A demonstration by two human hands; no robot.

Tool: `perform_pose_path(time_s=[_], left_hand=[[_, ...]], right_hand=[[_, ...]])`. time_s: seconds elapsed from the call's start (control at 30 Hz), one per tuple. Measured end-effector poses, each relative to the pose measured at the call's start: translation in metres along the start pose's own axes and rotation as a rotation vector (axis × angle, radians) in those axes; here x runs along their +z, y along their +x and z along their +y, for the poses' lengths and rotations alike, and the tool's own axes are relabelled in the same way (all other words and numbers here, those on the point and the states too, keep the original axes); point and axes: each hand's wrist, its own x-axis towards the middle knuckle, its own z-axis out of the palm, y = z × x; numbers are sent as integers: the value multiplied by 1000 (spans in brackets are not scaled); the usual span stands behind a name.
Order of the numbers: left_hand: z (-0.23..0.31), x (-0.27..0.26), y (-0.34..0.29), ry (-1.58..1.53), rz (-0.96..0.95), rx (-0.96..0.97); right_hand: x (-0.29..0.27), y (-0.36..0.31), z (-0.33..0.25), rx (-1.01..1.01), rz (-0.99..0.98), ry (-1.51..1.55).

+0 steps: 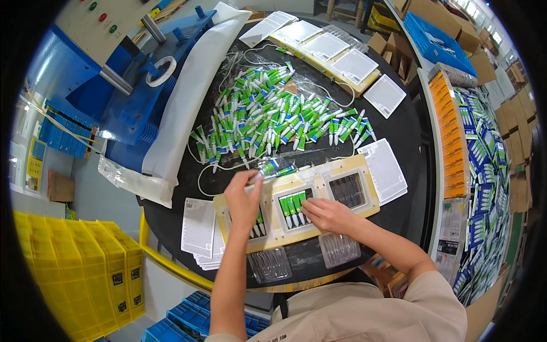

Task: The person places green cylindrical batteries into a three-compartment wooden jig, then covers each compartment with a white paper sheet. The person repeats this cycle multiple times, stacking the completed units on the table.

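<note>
Pinches between thumb and fingers of left hand [243,196], nearly closed, 1 green, blue and white tube [269,167], near the far edge of the cream frame [322,188]. Bends right hand [329,215] over the middle of this frame, touching with half-curled fingers the row of green tubes [291,204] there; cannot tell if gripping any. Has ahead a loose pile of tubes [273,121], and nearer 2 clear blister trays [269,266].

I see 3 colours on my small plastic tubes [273,119]: green, white and blue. My long rectangular fixture [371,198] is pale yellow, my round surface [399,128] black, my short cloth sleeve [436,296] beige, the ribbed plastic crates [85,262] yellow.
</note>
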Motion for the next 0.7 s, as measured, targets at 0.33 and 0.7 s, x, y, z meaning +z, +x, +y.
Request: perform_pose_path(time_s=[0.33, 0.7], left_hand=[[67, 56, -102, 146, -37, 581], [37, 78, -115, 335, -71, 488]], right_hand=[[-38, -25, 38, 526, 195, 143], [-36, -44, 30, 536, 133, 89]])
